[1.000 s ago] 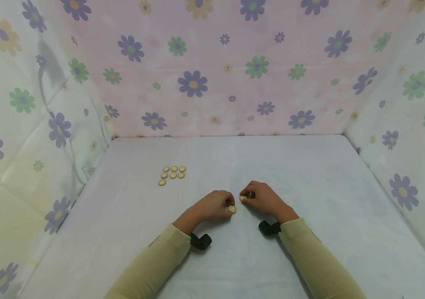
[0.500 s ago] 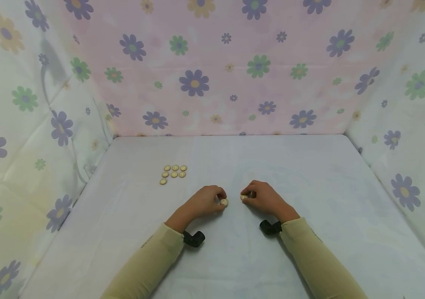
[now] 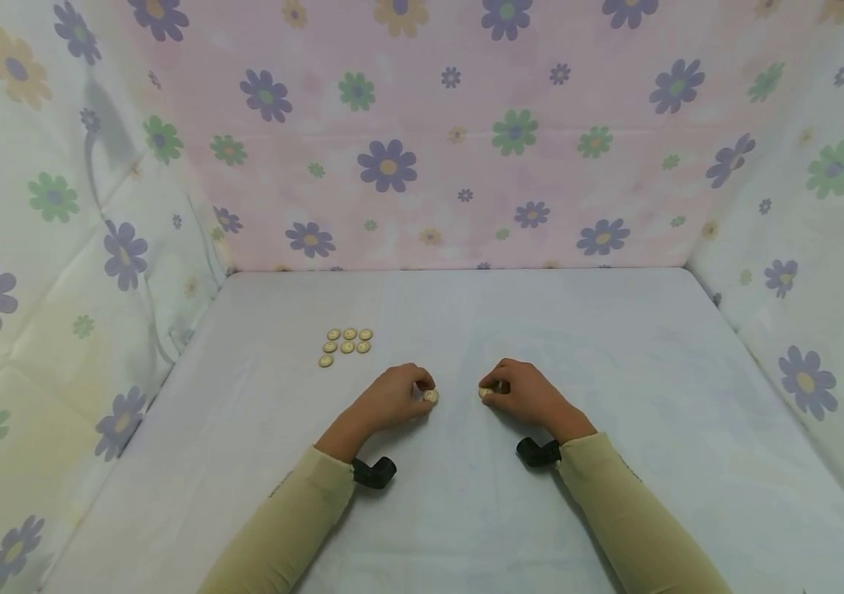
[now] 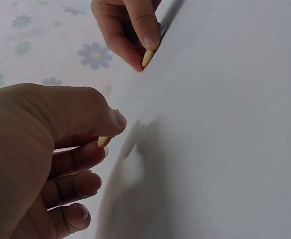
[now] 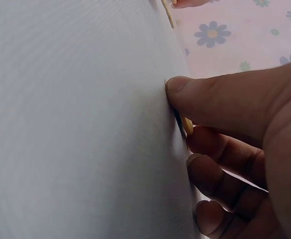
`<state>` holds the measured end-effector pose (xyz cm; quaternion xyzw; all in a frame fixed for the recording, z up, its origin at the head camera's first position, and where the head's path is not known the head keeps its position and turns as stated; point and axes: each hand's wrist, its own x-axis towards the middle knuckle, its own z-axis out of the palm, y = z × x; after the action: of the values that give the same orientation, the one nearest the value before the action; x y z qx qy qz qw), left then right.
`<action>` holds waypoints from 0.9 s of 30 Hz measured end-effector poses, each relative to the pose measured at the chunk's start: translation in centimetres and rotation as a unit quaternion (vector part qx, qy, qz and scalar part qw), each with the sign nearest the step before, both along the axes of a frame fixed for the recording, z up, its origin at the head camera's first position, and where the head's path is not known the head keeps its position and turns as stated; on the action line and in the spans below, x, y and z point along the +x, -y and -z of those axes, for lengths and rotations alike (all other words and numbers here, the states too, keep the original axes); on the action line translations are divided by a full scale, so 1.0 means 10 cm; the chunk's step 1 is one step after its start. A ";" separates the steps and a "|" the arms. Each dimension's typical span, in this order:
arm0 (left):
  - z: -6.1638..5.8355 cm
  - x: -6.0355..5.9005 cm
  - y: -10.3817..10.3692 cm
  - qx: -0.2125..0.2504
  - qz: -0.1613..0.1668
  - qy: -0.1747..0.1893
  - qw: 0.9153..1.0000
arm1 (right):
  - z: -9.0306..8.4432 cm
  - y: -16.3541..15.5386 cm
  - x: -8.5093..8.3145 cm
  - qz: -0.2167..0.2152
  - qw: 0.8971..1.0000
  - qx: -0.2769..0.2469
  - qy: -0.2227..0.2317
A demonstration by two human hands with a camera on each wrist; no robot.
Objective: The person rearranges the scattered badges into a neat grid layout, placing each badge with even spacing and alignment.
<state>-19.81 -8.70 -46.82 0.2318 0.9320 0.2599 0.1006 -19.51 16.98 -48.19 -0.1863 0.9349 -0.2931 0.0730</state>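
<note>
The left hand [image 3: 392, 398] has slid leftward across the worktop [image 3: 615, 363] over the last second, drawing away from the right hand [image 3: 521, 394] and carrying its button [image 3: 431, 396] along. A second ago the two hands nearly touched near the middle of the front half of the cloth; now there is a clear strip of bare cloth between them. The left forearm has swung with the hand, so the black wrist mount [image 3: 374, 472] sits further left too.

The left thumb and forefinger pinch the button by its rim, the other fingers curled under; in the left wrist view the button's edge [image 4: 103, 142] just peeks out below the thumb tip. The right hand has hardly shifted. It pinches a second button [image 3: 484, 393] between thumb and finger, low to the cloth, and the right wrist view shows that button [image 5: 187, 125] tucked under the thumb, close to or touching the surface.

Towards the left edge of the worktop, about halfway back, a cluster of seven buttons [image 3: 346, 345] lies as it did before: two rows of three and one more starting a third row. The left hand's drift points that way, so my guess is its button is bound for the cluster, while the right hand waits with its own.
</note>
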 end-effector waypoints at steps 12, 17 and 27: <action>0.00 -0.07 0.23 0.014 -0.066 0.027 0.997 | 0.01 -0.01 0.01 -0.005 1.000 -0.006 -0.002; -0.04 -0.09 0.32 0.015 -0.086 0.029 0.996 | 0.02 -0.01 0.00 -0.007 1.000 -0.012 -0.005; -0.07 -0.12 0.49 0.025 -0.116 0.023 0.993 | 0.04 -0.02 0.00 -0.005 1.000 -0.017 -0.002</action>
<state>-21.06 -13.64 -46.14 0.1187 0.9433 0.2982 0.0849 -19.56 17.20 -48.58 -0.1932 0.9289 -0.3083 0.0693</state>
